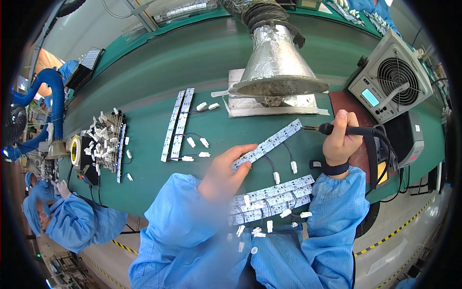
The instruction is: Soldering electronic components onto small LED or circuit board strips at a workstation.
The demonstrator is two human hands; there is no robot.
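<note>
Blue smock (279, 266) is pretty baggy, sleeves (342, 202) have a faint grid, white button (254, 250) up front, black wristband (335, 169) on the right.

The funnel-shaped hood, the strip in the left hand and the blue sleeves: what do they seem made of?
Hood: silvery metal or foil, judging by its shiny, crinkled surface.
Held strip: probably stiff circuit board, white-coated; small dark specks dot its straight-edged face.
Sleeves: likely thin woven cloth, matte, with soft creases and fine grid lines.

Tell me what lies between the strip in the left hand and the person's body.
The head view shows more strips there, overlapping, along with white plugs.
</note>
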